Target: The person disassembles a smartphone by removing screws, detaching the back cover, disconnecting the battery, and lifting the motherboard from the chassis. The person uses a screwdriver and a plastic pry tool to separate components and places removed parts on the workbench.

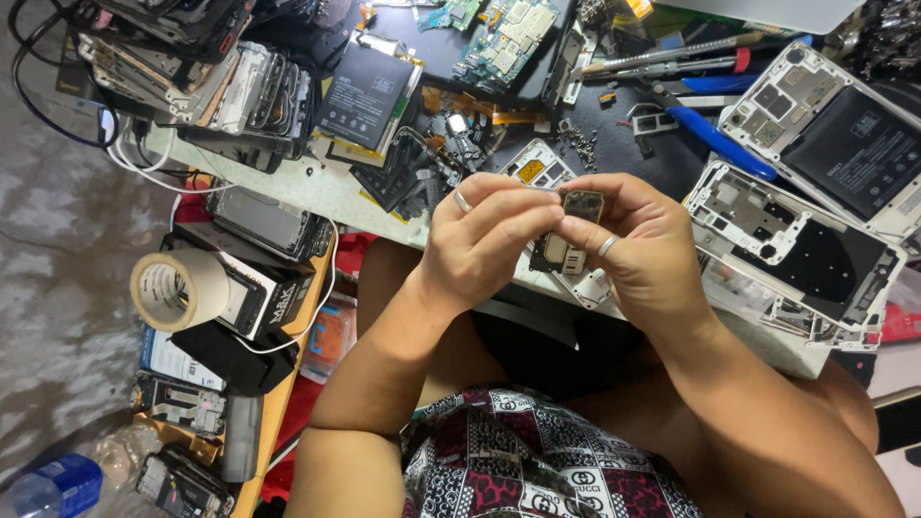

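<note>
Circuit board (568, 235) sits pinched between the fingers of both hands, left hand (480, 245) and right hand (648, 254), above the table (326, 192).

Small dark circuit board (572, 230) with gold contacts; upright above the table edge.

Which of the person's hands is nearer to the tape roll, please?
Left. The left hand is nearer the tape roll, which lies off to its left; the right hand is beyond it, farther away.

Both hands raised together — left hand (480, 240) and right hand (643, 249) fingertip to fingertip, fingers curled, pinching.
</note>
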